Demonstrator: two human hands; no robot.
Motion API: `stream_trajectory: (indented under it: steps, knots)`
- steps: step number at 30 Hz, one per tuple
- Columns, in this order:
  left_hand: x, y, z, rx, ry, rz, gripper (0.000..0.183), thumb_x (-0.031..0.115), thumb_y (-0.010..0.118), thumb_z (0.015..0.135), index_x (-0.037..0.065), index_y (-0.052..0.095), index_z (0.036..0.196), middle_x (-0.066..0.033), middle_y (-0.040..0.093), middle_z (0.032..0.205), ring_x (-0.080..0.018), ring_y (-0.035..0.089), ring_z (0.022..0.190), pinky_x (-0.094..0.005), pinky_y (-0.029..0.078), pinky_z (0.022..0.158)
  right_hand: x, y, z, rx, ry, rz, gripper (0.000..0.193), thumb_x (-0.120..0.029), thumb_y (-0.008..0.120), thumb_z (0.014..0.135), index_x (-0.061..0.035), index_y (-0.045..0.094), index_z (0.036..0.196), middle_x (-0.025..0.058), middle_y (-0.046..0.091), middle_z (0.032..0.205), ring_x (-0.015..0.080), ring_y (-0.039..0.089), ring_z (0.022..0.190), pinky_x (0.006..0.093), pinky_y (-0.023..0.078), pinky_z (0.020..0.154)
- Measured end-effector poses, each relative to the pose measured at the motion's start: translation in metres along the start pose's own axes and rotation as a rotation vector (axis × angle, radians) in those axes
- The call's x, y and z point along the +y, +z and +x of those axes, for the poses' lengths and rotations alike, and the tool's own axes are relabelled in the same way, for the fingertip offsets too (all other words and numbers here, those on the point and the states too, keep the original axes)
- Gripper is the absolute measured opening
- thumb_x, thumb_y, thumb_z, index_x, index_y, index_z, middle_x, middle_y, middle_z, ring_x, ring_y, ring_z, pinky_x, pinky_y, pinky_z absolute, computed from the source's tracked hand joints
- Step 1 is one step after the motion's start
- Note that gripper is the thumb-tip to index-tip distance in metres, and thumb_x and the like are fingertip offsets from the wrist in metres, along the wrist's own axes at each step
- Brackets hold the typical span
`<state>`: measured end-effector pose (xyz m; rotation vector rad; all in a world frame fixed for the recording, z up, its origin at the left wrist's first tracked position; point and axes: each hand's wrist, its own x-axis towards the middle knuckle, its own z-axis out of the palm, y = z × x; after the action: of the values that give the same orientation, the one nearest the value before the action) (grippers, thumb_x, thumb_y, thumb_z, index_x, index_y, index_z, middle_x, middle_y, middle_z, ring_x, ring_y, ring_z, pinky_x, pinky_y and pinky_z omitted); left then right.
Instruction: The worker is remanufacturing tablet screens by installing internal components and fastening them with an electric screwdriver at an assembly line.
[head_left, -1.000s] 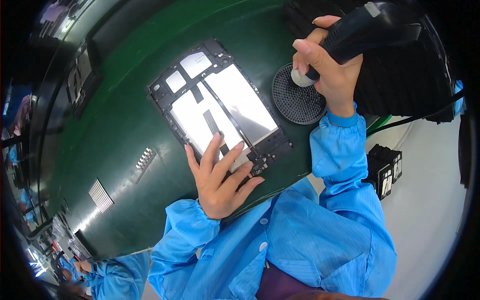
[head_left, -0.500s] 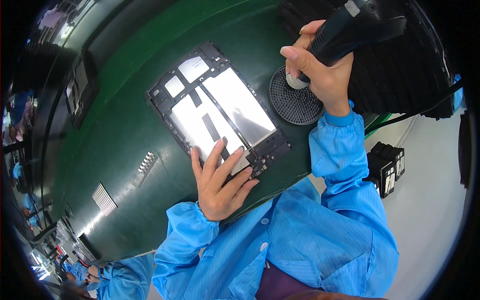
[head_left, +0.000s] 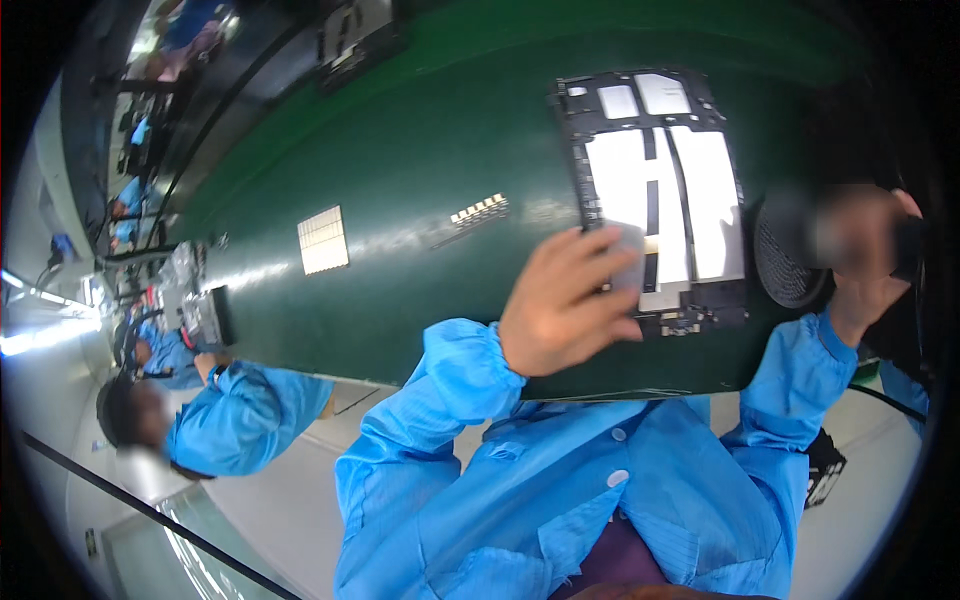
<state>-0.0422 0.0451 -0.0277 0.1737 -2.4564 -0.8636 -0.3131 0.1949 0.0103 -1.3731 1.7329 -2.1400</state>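
Note:
An opened tablet (head_left: 715, 200) with silvery battery panels and a black frame lies on the green table (head_left: 400, 320). My left hand (head_left: 570, 305) is at its lower left edge, fingers stretched out and slightly blurred. A greyish smear at the fingertips cannot be made out. At the far right, my right hand (head_left: 865, 265) is closed around a black hand tool (head_left: 908, 248); a blur hides most of its fingers and the tool's tip. Between that hand and the tablet sits a round black perforated disc (head_left: 785, 260), partly covered.
A pale ribbed sheet (head_left: 323, 240) and a strip of small pale tabs (head_left: 480, 210) lie left of the tablet. Another dark device (head_left: 355, 40) is at the far edge. A person in blue (head_left: 245, 415) sits at the left. Dark devices (head_left: 825, 470) stand low at right.
The view has swung left, so the table things appear farther right. My left hand has shifted to the tablet's left edge. The black tool has moved toward the right rim, beyond the disc.

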Motion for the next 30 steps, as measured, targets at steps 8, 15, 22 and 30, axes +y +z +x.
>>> stream_trajectory:
  steps: [8, 15, 22, 30]
  knots:
    - [-0.049, -0.084, -0.037, 0.233, -0.722, 0.358, 0.023, 0.008, 0.071, 0.071, 0.0, 0.064, 0.092, -0.0125, 0.061, 0.081, -0.0199, 0.056, 0.061, -0.029, 0.046, 0.055, 0.001, 0.02, 0.0, -0.005, 0.056, -0.049, 0.029, -0.007, 0.054, 0.084, -0.0016, 0.047, 0.112, 0.0034, 0.045, 0.064, 0.0143, 0.046, 0.058, 0.0299, 0.039, 0.06]
    - [-0.075, -0.089, -0.039, 0.148, -0.855, 0.114, 0.027, 0.01, 0.077, 0.065, 0.0, 0.065, 0.086, -0.0083, 0.062, 0.074, -0.0126, 0.056, 0.06, -0.0247, 0.046, 0.056, 0.009, -0.005, -0.001, -0.159, 0.086, 0.062, 0.002, -0.007, 0.054, 0.085, -0.0057, 0.054, 0.084, 0.0057, 0.046, 0.064, 0.014, 0.047, 0.057, 0.0253, 0.04, 0.059]
    - [-0.078, -0.102, -0.01, -0.042, -1.003, -0.087, 0.018, 0.006, 0.079, 0.062, -0.001, 0.066, 0.072, -0.0075, 0.063, 0.072, -0.0099, 0.055, 0.058, -0.025, 0.046, 0.053, 0.003, 0.002, 0.001, -0.137, 0.04, -0.032, 0.018, -0.005, 0.054, 0.085, -0.0063, 0.05, 0.068, 0.0031, 0.042, 0.06, 0.013, 0.044, 0.054, 0.0247, 0.038, 0.055]
    - [-0.08, -0.095, -0.018, 0.061, -0.681, 0.105, 0.018, 0.007, 0.079, 0.062, -0.001, 0.064, 0.067, -0.0081, 0.061, 0.071, -0.0138, 0.057, 0.059, -0.0254, 0.046, 0.054, 0.0, 0.018, 0.002, -0.098, -0.03, 0.156, 0.035, -0.006, 0.056, 0.083, -0.0046, 0.045, 0.116, 0.0051, 0.049, 0.067, 0.0136, 0.049, 0.057, 0.0307, 0.044, 0.057]
